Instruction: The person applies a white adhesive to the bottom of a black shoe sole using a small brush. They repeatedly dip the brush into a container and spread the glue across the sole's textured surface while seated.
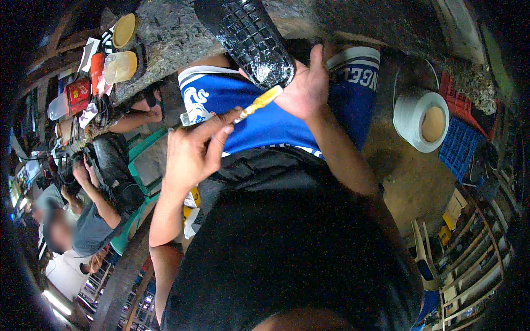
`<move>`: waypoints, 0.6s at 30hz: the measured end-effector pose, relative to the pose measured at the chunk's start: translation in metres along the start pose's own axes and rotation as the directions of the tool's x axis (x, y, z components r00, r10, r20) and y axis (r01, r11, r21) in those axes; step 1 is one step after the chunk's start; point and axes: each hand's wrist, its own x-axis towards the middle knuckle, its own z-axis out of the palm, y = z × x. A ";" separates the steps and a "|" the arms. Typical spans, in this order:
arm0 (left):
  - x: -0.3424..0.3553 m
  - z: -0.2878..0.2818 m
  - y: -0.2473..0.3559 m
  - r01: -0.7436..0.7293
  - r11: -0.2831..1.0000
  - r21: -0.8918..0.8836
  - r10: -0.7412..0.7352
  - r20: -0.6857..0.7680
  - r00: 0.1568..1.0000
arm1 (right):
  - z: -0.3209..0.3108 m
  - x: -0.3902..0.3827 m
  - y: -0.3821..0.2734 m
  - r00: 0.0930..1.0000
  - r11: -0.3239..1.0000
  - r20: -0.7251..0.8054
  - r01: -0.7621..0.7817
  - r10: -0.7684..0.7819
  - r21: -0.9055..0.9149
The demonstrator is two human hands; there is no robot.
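My right hand (307, 92) supports a glossy black shoe sole (251, 41) with a raised grid pattern. Its thumb points up beside the sole, and the other fingers are partly hidden behind it. Between the thumb and fingers of my left hand (194, 148) is a slim yellowish brush (259, 103). The brush's far end lies at the sole's lower, rounded end, close to my right palm; whether it touches the sole I cannot tell. Both hands are above my lap, over blue shorts (276, 129) with white trim.
A rough workbench (165, 33) runs along the far side, bearing a cloudy plastic tub (120, 67) and a round yellowish lid (125, 30). To the right stand a white roll (420, 122), a blue crate (461, 148) and a red crate (455, 94). Another person (96, 220) sits at the left.
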 end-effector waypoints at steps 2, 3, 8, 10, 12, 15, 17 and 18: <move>0.005 -0.002 -0.003 -0.031 0.999 -0.012 0.031 -0.004 1.000 | 0.003 0.001 0.000 0.998 0.999 -0.066 0.013 -0.016 -0.044; 0.008 -0.001 -0.004 -0.033 0.999 -0.002 0.033 0.022 0.999 | 0.004 0.002 0.000 0.998 0.999 -0.057 0.005 -0.008 -0.044; 0.036 0.010 -0.010 -0.113 0.991 -0.068 0.111 -0.038 0.993 | 0.004 0.000 0.000 0.997 1.000 -0.075 0.003 -0.004 -0.020; 0.050 0.013 -0.014 -0.094 0.994 -0.049 0.089 -0.101 0.991 | 0.003 -0.001 0.000 0.996 1.000 -0.089 0.010 -0.012 -0.020; 0.063 0.014 -0.019 -0.072 0.997 -0.015 0.069 -0.152 0.986 | 0.002 -0.001 0.000 0.995 1.000 -0.103 0.016 -0.017 -0.019; 0.073 0.009 -0.027 -0.051 0.998 -0.037 0.035 -0.345 0.938 | 0.002 0.000 -0.001 0.993 1.000 -0.115 0.013 -0.015 -0.015; 0.075 0.009 -0.030 -0.052 0.999 -0.015 0.043 -0.354 0.934 | 0.003 0.000 -0.001 0.993 1.000 -0.116 0.011 -0.013 -0.018; 0.074 0.010 -0.032 -0.164 0.986 0.039 0.167 -0.357 0.919 | 0.003 0.000 -0.001 0.993 1.000 -0.120 0.007 -0.009 -0.015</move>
